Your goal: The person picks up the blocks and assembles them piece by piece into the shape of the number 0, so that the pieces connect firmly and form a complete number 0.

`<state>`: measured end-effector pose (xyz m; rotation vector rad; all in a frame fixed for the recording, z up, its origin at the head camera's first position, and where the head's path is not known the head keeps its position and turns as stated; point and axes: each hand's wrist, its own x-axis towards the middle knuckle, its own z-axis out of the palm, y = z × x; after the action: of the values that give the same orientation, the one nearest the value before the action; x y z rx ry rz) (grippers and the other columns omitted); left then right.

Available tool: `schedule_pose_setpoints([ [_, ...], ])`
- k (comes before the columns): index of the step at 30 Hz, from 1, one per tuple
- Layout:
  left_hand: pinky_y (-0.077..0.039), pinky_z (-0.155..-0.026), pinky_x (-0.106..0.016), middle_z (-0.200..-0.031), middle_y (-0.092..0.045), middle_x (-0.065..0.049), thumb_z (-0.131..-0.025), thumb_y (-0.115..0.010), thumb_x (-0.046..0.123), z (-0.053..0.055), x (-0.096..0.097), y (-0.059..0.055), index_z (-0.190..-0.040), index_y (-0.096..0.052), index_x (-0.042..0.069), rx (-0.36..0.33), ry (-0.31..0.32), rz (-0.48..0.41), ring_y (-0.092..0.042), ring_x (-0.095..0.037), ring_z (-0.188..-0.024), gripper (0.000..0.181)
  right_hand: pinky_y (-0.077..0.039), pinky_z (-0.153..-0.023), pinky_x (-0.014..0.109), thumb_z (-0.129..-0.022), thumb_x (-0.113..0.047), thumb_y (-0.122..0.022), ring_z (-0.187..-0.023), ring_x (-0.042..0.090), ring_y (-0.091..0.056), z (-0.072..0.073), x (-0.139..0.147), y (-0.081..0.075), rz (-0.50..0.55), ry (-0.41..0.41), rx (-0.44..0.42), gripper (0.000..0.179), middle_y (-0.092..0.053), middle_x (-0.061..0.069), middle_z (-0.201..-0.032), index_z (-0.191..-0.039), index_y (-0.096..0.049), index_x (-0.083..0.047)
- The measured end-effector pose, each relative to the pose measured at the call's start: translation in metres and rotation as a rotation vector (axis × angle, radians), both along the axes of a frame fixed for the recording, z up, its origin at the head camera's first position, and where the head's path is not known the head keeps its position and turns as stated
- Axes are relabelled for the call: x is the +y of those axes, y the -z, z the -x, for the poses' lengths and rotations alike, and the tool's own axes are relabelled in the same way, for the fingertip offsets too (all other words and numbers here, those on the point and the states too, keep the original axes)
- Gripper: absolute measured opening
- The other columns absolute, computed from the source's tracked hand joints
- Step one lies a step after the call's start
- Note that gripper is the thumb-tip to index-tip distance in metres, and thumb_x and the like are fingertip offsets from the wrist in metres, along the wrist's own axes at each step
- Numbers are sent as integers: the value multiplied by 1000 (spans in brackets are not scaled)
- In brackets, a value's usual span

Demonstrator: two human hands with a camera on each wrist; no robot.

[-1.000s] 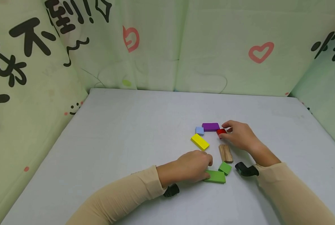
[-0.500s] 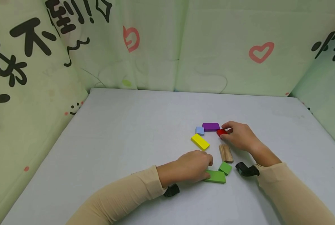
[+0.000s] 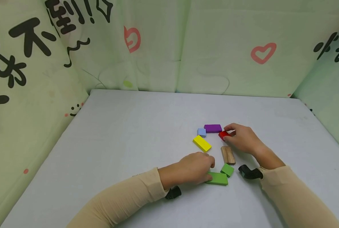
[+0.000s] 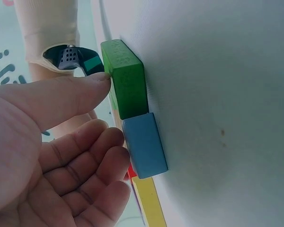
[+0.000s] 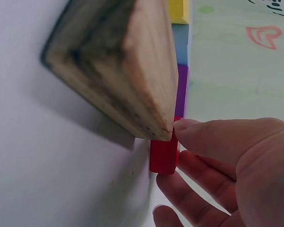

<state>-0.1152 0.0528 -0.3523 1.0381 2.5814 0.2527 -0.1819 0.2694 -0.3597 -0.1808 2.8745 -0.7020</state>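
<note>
My right hand (image 3: 244, 137) pinches a small red block (image 3: 223, 135) between thumb and a finger; the right wrist view has the thumb at one end of it and a fingertip at the other. One end of the purple block (image 3: 213, 128) sits right by the red one. My left hand (image 3: 196, 167) rests by the long green block (image 3: 219, 179), its straight thumb touching that block. In the left wrist view its loosely curled fingers lie against a blue block (image 4: 146, 146), which the hand hides in the head view.
A wooden block (image 3: 228, 155) and a small green block (image 3: 227, 170) lie between the hands. Beyond the left hand lie a yellow block (image 3: 202, 143) and a light blue block (image 3: 202, 132). Together the blocks form a rough ring on the white table (image 3: 129, 126). Printed curtains (image 3: 215, 47) surround it.
The red block has swivelled slightly in my right fingers, and that hand has shifted a touch nearer to me. My left hand and the other blocks stay put.
</note>
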Motion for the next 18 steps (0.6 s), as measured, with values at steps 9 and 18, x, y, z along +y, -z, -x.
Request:
schedule_pose_setpoints([
  [9, -48, -79, -17, -103, -66, 9, -89, -78, 32, -2, 0, -2, -117, -69, 18, 10, -6, 2, -57, -4, -88, 33, -53, -84, 50, -96, -21, -65, -100, 38, -60, -1, 0, 0, -4, -12, 13, 46, -63, 27, -116, -133, -55, 5],
  [18, -48, -79, -16, -104, -66, 9, -89, -79, 32, -1, 0, -2, -117, -69, 17, 19, 5, -7, -58, -4, -89, 33, -54, -80, 46, -96, -22, -66, -94, 34, -59, 0, -1, 2, -22, -19, 17, 46, -64, 24, -112, -132, -56, 5],
])
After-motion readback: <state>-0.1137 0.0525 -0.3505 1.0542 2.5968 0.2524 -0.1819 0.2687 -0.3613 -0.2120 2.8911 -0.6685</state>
